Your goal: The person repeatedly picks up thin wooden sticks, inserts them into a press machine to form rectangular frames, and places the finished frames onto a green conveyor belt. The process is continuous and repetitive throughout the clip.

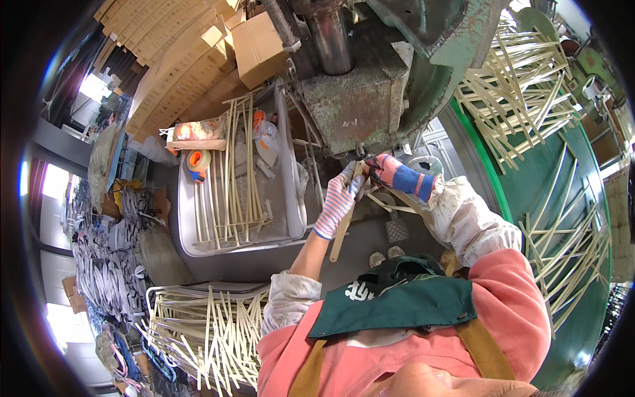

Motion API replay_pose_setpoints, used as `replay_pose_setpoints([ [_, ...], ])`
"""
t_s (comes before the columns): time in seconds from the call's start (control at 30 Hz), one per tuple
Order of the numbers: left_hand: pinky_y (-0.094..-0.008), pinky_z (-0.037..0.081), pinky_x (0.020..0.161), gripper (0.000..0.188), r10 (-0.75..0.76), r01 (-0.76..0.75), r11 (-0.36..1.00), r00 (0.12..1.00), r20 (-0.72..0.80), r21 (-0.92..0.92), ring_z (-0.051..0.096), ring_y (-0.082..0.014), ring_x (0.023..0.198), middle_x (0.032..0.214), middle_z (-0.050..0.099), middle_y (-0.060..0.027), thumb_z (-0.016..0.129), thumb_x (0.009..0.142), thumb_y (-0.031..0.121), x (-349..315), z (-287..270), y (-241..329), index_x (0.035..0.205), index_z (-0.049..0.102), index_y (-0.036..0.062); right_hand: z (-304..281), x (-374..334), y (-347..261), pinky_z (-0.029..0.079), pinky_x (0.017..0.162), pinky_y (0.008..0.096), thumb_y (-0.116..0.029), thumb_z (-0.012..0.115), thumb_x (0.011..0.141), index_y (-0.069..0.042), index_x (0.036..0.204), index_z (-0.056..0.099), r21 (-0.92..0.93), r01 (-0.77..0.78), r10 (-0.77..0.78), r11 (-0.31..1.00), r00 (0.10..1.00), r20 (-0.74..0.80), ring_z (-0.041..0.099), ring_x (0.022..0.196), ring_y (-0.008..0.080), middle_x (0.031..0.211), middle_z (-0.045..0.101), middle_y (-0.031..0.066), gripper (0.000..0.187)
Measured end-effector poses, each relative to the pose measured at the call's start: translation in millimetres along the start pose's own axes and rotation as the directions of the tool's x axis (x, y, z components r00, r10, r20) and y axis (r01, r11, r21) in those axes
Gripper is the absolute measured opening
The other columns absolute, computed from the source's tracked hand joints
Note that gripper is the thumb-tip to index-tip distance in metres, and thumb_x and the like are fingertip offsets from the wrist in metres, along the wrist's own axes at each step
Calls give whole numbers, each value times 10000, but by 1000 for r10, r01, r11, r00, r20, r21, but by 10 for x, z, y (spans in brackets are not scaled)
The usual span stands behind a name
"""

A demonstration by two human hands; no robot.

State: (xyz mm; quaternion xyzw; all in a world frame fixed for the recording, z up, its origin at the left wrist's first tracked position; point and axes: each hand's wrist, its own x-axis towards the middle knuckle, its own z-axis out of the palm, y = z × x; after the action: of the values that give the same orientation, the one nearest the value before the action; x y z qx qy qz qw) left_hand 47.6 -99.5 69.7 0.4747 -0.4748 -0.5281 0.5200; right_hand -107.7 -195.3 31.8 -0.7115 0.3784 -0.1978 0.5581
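My left hand (337,204), in a striped pink-and-white glove, is closed around a long flat beige strip (342,231). The strip slants down toward me, with a small hole near its lower end. My right hand (397,177), in an orange-red and blue glove, is beside the strip's upper end with its fingers bent inward; what they pinch is hidden. Both hands are just under the head of a worn green press (354,109).
A grey tub (291,192) at left holds long strips, a tape roll (198,163) and bags. More strips (211,331) fill a rack at lower left. Strips also lie in piles on a green table (529,182) at right. Cardboard boxes (259,49) are stacked at upper left.
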Motion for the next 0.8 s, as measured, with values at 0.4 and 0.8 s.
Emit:
replay_pose_setpoints([
  [0.4,-264,432,522,362,-365,366,931,930,54,-12,539,-136,535,584,550,-29,596,892,337,-930,-168,-101,961,614,-18,-204,-1160,150,467,610,306,-157,705,721,-78,951,675,-382,-66,-8,922,982,-189,581,609,183,692,639,99,245],
  [0.8,-230,340,463,315,-311,332,942,918,246,-48,358,-61,449,512,408,28,504,950,268,-762,-753,186,867,596,-22,-679,-1016,-77,447,489,228,-267,690,795,-77,918,706,-225,-95,73,970,992,-102,570,495,62,600,616,0,226],
])
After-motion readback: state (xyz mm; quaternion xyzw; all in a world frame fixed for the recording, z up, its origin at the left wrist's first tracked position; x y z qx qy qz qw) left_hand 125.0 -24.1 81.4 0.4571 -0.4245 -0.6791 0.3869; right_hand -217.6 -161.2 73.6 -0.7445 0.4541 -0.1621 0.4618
